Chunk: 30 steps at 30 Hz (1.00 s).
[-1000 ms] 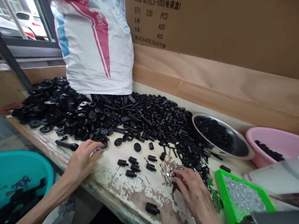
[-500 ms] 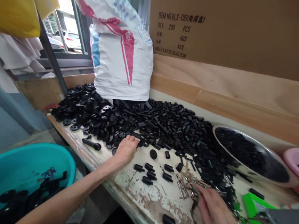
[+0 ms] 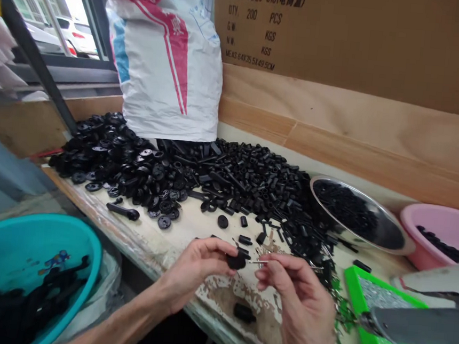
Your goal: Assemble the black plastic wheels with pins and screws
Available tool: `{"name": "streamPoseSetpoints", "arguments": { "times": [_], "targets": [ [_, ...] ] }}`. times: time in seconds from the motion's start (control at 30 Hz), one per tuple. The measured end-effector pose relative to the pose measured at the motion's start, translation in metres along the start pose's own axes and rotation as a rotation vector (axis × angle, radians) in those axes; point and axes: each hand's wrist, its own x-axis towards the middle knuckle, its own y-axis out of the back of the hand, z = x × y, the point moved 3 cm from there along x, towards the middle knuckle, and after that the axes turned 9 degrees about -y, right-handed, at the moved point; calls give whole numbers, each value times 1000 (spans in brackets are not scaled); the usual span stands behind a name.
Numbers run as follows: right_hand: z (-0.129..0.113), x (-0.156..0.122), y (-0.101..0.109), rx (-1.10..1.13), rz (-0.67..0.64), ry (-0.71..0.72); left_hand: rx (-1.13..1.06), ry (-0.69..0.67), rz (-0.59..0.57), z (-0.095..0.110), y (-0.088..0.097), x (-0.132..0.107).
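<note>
My left hand (image 3: 197, 268) is raised over the table's front edge, its fingers pinched on a small black plastic part (image 3: 237, 260). My right hand (image 3: 302, 307) faces it, fingers pinched on a thin metal pin (image 3: 259, 261) whose tip points at the black part. Below the hands a single black cylinder (image 3: 244, 313) lies on the worn white table (image 3: 192, 227). Behind them spreads a big heap of black plastic parts (image 3: 197, 174), discs to the left and short tubes to the right.
A white woven sack (image 3: 170, 65) and a cardboard box (image 3: 345, 37) stand at the back. A steel bowl (image 3: 395, 245) and a pink basin (image 3: 446, 223) hold black parts on the right. A green tray (image 3: 363, 333) of small metal bits sits front right; a teal basin (image 3: 30, 240) front left.
My left hand left the heap and came back to the front holding a black part. My right hand lifted off the pin pile with a pin. The two hands now meet.
</note>
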Motion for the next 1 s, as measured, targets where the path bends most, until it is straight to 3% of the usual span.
{"name": "streamPoseSetpoints", "arguments": {
  "times": [0.17, 0.33, 0.4, 0.57, 0.7, 0.83, 1.0],
  "targets": [
    [8, -23, 2, -52, 69, 16, -365, 40, -26, -20, -29, -8],
    [25, -33, 4, 236, 106, -241, -500, 51, -31, -36, -40, -6],
    [26, -34, 6, 211, 136, -234, -519, 58, -31, -40, -41, -8],
    [13, -34, 26, -358, 258, 117, -607, 120, -9, -42, -41, -12],
    [2, -33, 34, -731, 158, 424, -621, 156, -16, -43, -41, -14],
    [-6, -31, 30, -843, 29, 686, -604, 152, -54, -45, -43, -14],
    [-9, -31, 24, -898, -108, 857, -538, 147, -76, -42, -44, -15]
  ]
}}
